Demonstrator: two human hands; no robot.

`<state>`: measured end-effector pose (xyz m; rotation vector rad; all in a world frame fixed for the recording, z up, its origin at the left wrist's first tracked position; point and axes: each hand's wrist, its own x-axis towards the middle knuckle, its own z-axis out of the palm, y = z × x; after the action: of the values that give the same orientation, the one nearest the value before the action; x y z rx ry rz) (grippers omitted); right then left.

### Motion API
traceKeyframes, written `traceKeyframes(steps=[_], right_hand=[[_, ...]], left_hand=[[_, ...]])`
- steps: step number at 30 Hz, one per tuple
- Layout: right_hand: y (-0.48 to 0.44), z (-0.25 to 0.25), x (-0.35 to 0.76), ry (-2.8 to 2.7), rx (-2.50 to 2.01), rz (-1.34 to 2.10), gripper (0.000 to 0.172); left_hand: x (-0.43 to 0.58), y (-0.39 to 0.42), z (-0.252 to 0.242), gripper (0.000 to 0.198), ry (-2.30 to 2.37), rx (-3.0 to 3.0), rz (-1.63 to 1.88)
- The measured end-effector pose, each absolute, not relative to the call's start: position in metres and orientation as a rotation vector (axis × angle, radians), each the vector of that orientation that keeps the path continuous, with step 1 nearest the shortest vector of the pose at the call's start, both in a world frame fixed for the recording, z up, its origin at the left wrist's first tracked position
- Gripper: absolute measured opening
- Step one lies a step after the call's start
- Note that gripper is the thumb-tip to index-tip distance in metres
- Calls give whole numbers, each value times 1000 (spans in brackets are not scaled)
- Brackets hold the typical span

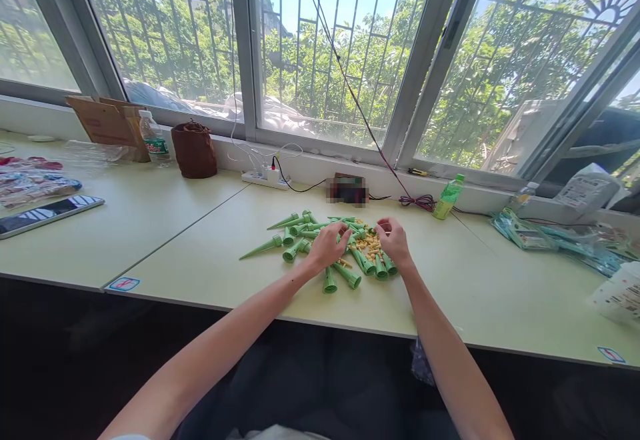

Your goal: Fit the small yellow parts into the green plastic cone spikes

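A pile of green plastic watering spikes (pixel 260 248), hollow cones with ridged open ends, lies on the table. Small yellow plastic pieces (pixel 370 248) are heaped in its right half. Above the middle of the pile is my left hand (pixel 327 247), its fingers curled inward; the hand hides what is between them. My right hand (pixel 395 241) is at the pile's right side, thumb and fingers pinched together near a spike's open end. What it pinches is too small to make out. Several spikes lie loose around both wrists, some pointing toward the table's front edge.
Behind the pile are a power strip (pixel 265 179), a pixelated dark object (pixel 347 190), a coiled cable (pixel 419 203) and a green bottle (pixel 449 197). Plastic packets (pixel 525 230) lie at right. At left are a tablet (pixel 50 215), a brown container (pixel 195 151) and a cardboard box (pixel 110 127).
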<state>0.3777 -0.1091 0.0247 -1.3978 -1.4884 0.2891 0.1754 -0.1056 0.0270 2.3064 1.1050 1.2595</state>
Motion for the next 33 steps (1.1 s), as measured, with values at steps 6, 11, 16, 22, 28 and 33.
traceKeyframes(steps=[6,11,16,22,28,33], right_hand=[[-111,25,372,-1631,-1374,317,24],[-113,25,370,-1713,-1335,318,22],[-117,28,367,-1733,-1299,322,27],[-121,31,363,-1715,-1275,347,30],[-122,31,362,-1719,-1250,402,29],[-121,30,362,-1733,-1240,395,26]], left_hand=[[175,-102,22,20,1131,2347,1187],[175,-97,15,11,1162,2375,1124],[176,-94,17,10,1023,2090,1171],[180,-94,23,11,780,1618,1110],[180,-95,24,12,743,1519,1101],[179,-97,26,15,750,1520,1084]])
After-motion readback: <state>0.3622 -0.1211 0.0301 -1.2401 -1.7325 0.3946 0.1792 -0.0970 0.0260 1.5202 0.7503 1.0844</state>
